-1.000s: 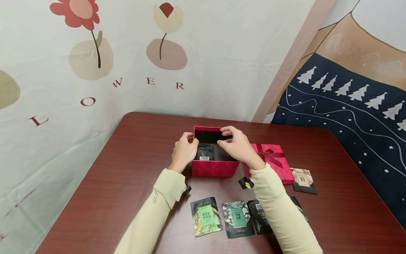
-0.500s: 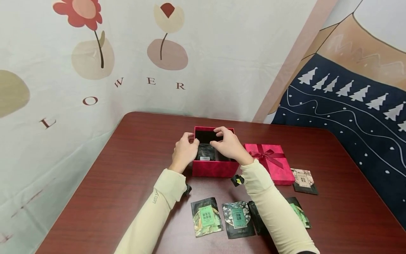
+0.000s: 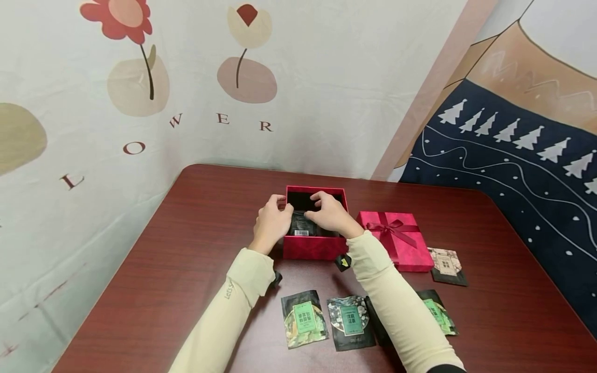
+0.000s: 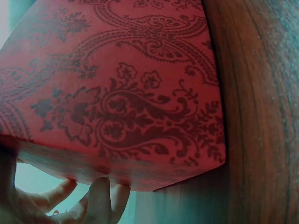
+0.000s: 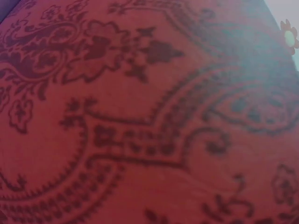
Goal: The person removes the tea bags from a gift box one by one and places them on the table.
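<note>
A red patterned gift box (image 3: 308, 248) stands uncovered on the table, its inside black. My left hand (image 3: 272, 225) grips the box's left wall, thumb at the rim; in the left wrist view its fingers (image 4: 99, 198) press against the outside of the box (image 4: 131, 93). Inside on the left lies a black packet (image 3: 300, 225) with a barcode label. My right hand (image 3: 329, 213) reaches over the opening with thumb and fingers spread apart, nearest to that packet; nothing shows between them. The box's front (image 5: 140, 121) fills the right wrist view, where the right hand is hidden.
Right of the box lies its red lid (image 3: 410, 254) with a ribbon bow, next to a beige and black packet (image 3: 448, 265). Closer to me are a green packet (image 3: 304, 318), a black floral packet (image 3: 351, 324) and another green one (image 3: 438, 312), with a dark packet partly under my right sleeve.
My right hand has moved left from the box's right side to over its middle, closer to the black packet. The left hand and the box have stayed in place.
</note>
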Action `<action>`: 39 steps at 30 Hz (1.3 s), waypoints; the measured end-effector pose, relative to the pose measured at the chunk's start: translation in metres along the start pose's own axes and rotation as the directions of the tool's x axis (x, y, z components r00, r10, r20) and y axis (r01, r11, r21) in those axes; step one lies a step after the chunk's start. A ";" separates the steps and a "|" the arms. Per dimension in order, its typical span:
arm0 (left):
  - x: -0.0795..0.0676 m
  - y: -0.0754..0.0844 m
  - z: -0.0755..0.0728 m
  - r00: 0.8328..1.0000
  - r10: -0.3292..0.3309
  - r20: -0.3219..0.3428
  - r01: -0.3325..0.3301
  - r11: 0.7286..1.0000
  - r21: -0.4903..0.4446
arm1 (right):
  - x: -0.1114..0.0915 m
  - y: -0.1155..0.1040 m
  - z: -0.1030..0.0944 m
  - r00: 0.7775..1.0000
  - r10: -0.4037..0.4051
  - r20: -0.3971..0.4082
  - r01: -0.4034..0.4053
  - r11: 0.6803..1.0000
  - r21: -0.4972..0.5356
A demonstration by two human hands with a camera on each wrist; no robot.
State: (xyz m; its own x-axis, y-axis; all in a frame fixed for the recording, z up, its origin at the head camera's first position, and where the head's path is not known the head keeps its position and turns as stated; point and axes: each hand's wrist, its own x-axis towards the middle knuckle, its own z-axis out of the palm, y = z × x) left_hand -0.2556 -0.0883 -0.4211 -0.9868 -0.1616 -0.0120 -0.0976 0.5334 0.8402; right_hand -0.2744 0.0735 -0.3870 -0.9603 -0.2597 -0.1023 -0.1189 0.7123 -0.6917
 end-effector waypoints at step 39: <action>0.003 -0.004 0.002 1.000 0.007 0.005 -0.007 1.000 -0.001 | 0.016 0.007 0.012 0.978 0.167 0.126 -0.189 0.963 0.192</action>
State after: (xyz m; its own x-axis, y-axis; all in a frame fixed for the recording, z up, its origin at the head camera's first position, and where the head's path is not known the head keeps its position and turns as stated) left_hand -0.2580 -0.0896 -0.4254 -0.9881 -0.1535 -0.0089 -0.0906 0.5339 0.8407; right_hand -0.2879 0.0666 -0.4025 -0.9269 -0.2177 -0.3056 0.1154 0.6095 -0.7843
